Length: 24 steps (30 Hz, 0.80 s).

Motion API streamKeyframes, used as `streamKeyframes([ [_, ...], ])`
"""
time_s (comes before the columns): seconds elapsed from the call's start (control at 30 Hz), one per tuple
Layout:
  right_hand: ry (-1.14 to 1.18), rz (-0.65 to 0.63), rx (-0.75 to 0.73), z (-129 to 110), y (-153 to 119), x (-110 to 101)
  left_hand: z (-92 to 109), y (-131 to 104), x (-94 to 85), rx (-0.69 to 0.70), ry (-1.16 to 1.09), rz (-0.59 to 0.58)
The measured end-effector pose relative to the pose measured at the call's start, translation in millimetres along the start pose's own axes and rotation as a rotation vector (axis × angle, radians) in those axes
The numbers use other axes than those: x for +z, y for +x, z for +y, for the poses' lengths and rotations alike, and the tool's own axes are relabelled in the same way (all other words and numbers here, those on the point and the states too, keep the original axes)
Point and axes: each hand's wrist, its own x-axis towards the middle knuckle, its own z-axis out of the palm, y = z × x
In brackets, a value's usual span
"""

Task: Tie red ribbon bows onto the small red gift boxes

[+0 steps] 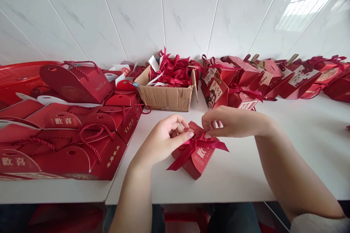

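Note:
A small red gift box with pale printed characters lies on the white table in front of me. Across its top runs a dark red satin ribbon tied in a bow, its two tails spread left and right. My left hand pinches the bow's left side between thumb and curled fingers. On the other side, my right hand has its thumb and fingertips closed on the bow's right side, close to the knot. The fingers partly cover the loops.
An open cardboard box heaped with red ribbons stands at the back. Red boxes with rope handles are packed along the left, near a red plastic basket. More gift boxes line the tiled wall at right.

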Motion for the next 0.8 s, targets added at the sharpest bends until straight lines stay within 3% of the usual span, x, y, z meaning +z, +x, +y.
streamKeyframes([
  [0.3,0.168,0.075,-0.128,-1.4,-1.6,-0.4,1.9,-1.6,1.2,0.053,0.079,0.097],
  [0.5,0.328,0.087,-0.189,-0.2,2.5,-0.6,2.4,-2.4,6.1,0.125,0.129,0.084],
  [0.7,0.274,-0.106,-0.128,2.5,3.8,-0.9,-0.2,-2.2,6.4,0.115,0.199,0.055],
  [0.8,0.235,-0.134,-0.12,4.9,3.9,-1.1,-1.2,-1.8,6.1,0.109,0.219,0.055],
])
